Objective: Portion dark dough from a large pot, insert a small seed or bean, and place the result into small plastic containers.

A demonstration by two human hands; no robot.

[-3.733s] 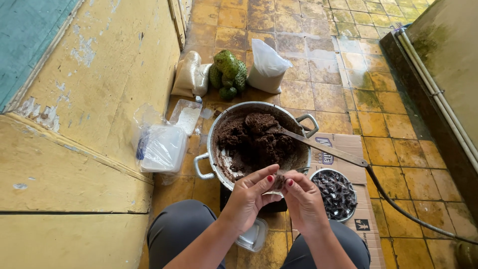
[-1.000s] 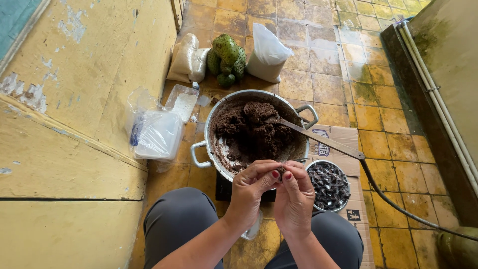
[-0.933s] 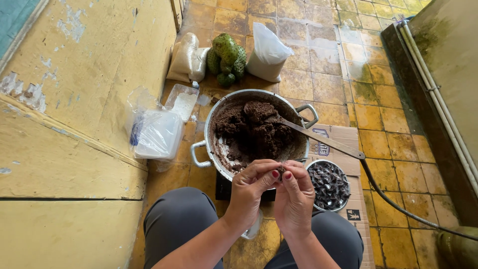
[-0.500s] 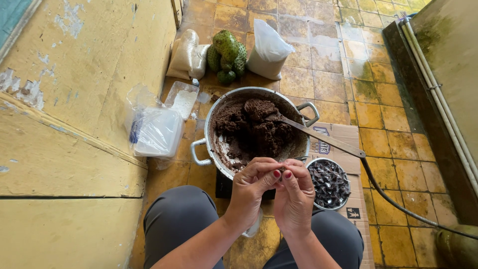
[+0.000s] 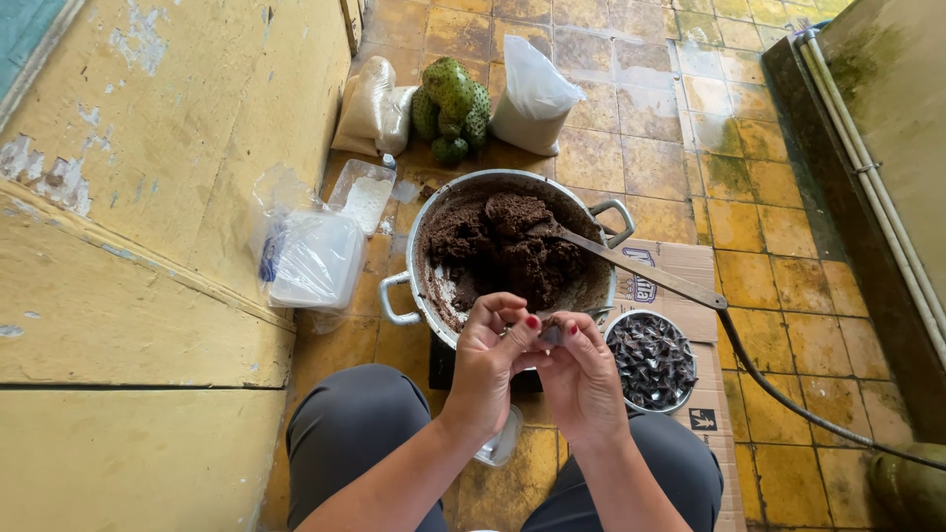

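My left hand (image 5: 488, 360) and my right hand (image 5: 583, 379) meet above my knees, fingertips pinched together on a small dark wrapped sweet (image 5: 552, 333). Just beyond them stands a big metal pot (image 5: 419, 296) holding a dark brown paste (image 5: 503, 251), with a long metal spoon (image 5: 641, 268) resting in it and sticking out to the right. A small bowl of dark wrapped sweets (image 5: 650, 360) sits on cardboard by my right hand.
A yellow wall step (image 5: 148, 296) runs along the left. Clear plastic bags and a container (image 5: 310, 256) lie beside the pot. Behind it are white sacks (image 5: 537, 94) and green spiky fruit (image 5: 453, 103). A black hose (image 5: 788, 404) crosses the tiled floor at right.
My hands stay together over my lap, fingers working slightly on the small piece. The view has shifted a little; the pot, spoon and bowl have not moved.
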